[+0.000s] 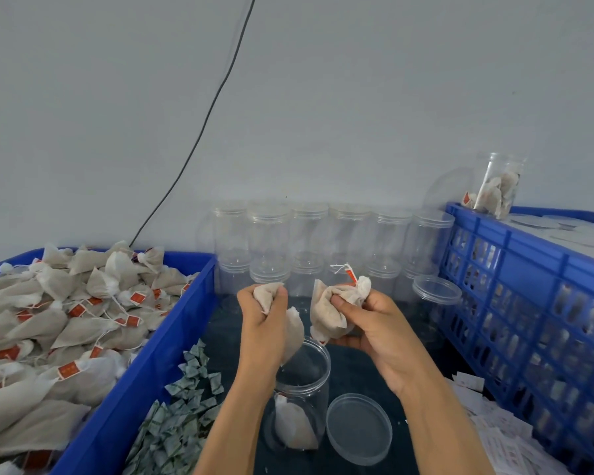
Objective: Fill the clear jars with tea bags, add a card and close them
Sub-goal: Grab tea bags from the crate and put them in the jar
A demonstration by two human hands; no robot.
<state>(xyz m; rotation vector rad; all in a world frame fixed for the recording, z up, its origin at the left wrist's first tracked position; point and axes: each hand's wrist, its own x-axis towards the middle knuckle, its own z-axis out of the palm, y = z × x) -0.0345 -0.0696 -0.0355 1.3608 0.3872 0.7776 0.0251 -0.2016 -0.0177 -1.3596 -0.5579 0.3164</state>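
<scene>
Tea bags, soft mesh pouches, light and crushable; judged easy to squash, hard to drop cleanly because strings and red tags snag. Left hand (262, 317) clamped on one tea bag (294, 332), fingers curled round its gathered top, body of bag hanging down to the mouth of the open jar (300, 395). Right hand (371, 323) clamped on a second bunch of tea bags (333, 310), thumb pressed across the middle, string and red tag (350, 275) sticking up above the knuckles. Hands close together but not touching, both above the jar.

Jar standing on the dark work surface between the two blue crates, near the front edge; one tea bag already lying at its bottom (294, 426). Thin clear plastic, probably light and apt to tip or skid if bumped at the rim; best steadied by the wall, low down. Loose lid (359, 428) lying just beside the jar on its right, hollow side up.

Supply: left crate (141, 365) heaped with tea bags. Folded green packets (182, 406) piled along the foot of that crate. White cards (487, 430) scattered at the foot of the right crate (528, 286). Empty lidded jars (309, 234) stacked along the back edge against the wall. Part-filled jar (499, 186) perched on the right crate's rim.

Best hold for a bag: pinch at the tied top, let the pouch hang, lower in point first.
</scene>
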